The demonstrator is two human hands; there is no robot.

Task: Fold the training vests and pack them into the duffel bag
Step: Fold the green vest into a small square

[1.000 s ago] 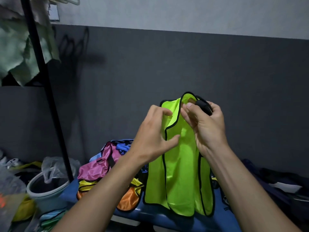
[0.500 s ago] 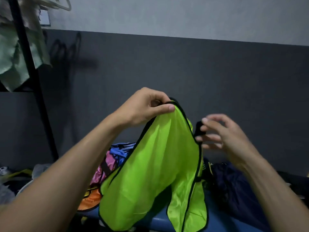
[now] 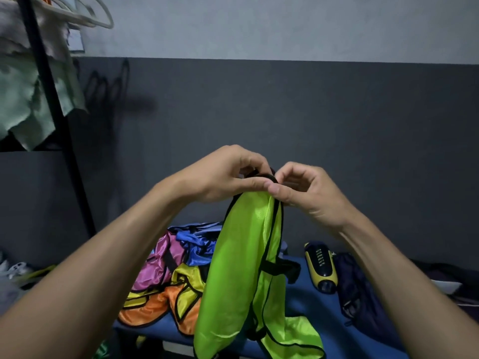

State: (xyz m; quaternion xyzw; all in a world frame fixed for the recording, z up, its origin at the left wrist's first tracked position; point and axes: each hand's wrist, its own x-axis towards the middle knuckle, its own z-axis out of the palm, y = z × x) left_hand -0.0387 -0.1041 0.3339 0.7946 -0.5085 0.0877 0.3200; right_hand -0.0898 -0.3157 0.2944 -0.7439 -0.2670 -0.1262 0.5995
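Green cloth on a rack (image 3: 39,99) hangs far left; skip it. Near left, the vest pile (image 3: 168,281) (pink, blue, yellow, orange) sits on the blue surface (image 3: 298,294), not yet folded. Centre: your lime vest (image 3: 238,268) hangs in the air from its top, w/ the hem trailing onto the blue surface. Left hand (image 3: 220,174) has fingers curled, pinching the vest's black-trimmed top; right hand (image 3: 308,193) pinches the same edge, thumb and fingers closed on it, the two hands touching. Both forearms reach up and inward, wrists high.

To do this fold well, I'd say: line up the two shoulder straps evenly before letting go w/ either hand, keep the trim edges matched, then lay it flat to halve it. Slick fabric will likely slide, so keep the pinch firm. Right: a yellow-black object (image 3: 320,265), then dark fabric (image 3: 363,288), poss. the duffel; can't tell.
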